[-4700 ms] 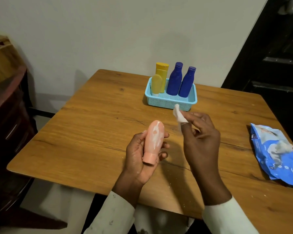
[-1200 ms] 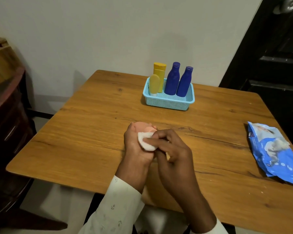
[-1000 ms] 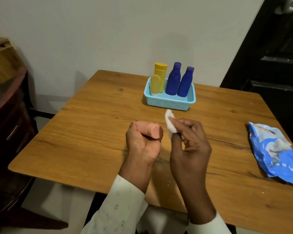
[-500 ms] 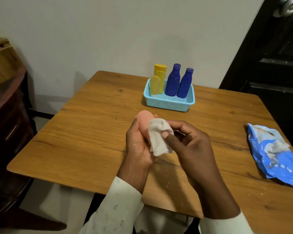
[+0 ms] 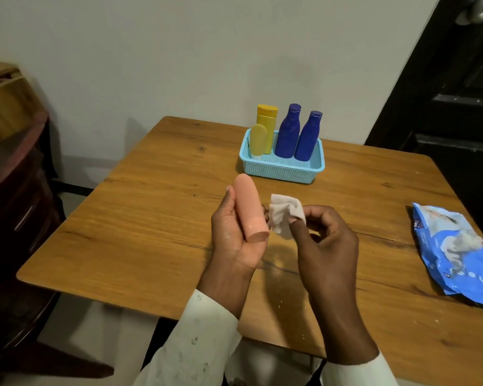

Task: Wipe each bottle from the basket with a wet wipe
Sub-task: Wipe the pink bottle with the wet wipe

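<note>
Here, no label shows on the peach bottle.

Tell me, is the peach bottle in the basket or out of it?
Out. The left hand holds the peach bottle above the table, in front of the blue basket.

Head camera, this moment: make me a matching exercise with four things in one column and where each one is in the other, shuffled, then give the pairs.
Things:
1. pink bottle
2. wet wipe
3. blue bottles
4. wipes packet

Places:
A. standing in the basket
B. pinched in the right hand
C. lying on the table, right side
D. held in the left hand

Pairs: 1-D, 2-B, 3-A, 4-C
</note>
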